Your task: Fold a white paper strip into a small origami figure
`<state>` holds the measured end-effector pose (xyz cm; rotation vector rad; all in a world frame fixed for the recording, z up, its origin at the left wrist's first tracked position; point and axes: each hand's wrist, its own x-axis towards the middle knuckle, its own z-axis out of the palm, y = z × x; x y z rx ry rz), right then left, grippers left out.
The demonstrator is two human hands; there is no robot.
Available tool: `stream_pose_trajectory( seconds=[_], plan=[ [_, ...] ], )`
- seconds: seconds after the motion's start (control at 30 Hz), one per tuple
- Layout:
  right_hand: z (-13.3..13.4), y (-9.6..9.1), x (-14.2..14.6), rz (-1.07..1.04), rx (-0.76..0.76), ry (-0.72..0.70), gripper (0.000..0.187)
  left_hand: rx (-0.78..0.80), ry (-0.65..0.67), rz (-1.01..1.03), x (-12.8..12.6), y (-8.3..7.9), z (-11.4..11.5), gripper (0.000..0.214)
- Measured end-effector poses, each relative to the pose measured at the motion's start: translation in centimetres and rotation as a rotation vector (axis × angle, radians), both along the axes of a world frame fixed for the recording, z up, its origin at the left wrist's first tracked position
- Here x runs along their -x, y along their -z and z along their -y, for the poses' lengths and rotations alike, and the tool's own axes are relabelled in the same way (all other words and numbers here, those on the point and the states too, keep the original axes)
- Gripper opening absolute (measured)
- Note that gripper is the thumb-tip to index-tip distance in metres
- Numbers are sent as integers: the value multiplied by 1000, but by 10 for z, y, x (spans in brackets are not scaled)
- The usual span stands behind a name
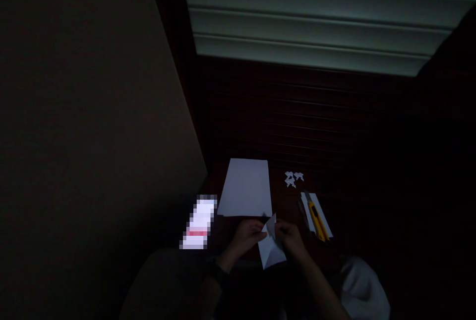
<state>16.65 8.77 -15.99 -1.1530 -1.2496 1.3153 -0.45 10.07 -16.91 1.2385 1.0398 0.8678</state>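
The scene is very dark. Both hands meet over a small dark table, each pinching a folded piece of white paper (270, 246). My left hand (246, 237) grips the paper's left side with fingers closed. My right hand (291, 239) holds its right side, fingers also closed on it. The paper's pointed tip stands up between the two hands.
A flat white sheet (246, 187) lies just beyond the hands. A lit phone screen (199, 223) glows at the left. A yellow utility knife (317, 216) rests on a paper strip at the right, with small folded paper pieces (292, 178) behind it. Window blinds (320, 18) hang above.
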Motion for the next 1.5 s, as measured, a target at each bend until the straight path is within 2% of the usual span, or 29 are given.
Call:
stream_pose_trajectory(
  seconds=[0.37,0.63,0.8,0.87,1.0,1.07,1.17,1.3,1.5],
  plan=[
    [0,8,-2,60,-31,2,13,-92,-2,-49,-1,3,-1,24],
    [0,11,-1,83,11,68,17,-26,5,-39,-3,4,1,21],
    [0,6,2,-13,-9,126,35,-39,-25,-30,-2,3,1,24],
    [-1,5,2,-16,3,95,42,-21,-35,-20,-1,5,0,27],
    [-4,5,-2,74,60,-59,27,22,-5,5,0,8,-2,23],
    [-5,7,-4,99,96,-89,28,32,17,26,0,8,-1,18],
    [-7,9,-6,86,91,-92,31,16,35,63,0,4,0,17],
    [-11,13,-5,100,46,-77,34,-4,21,44,-1,0,2,27],
    [-13,14,-2,141,13,-33,38,-23,10,10,-2,3,2,27]
  ],
)
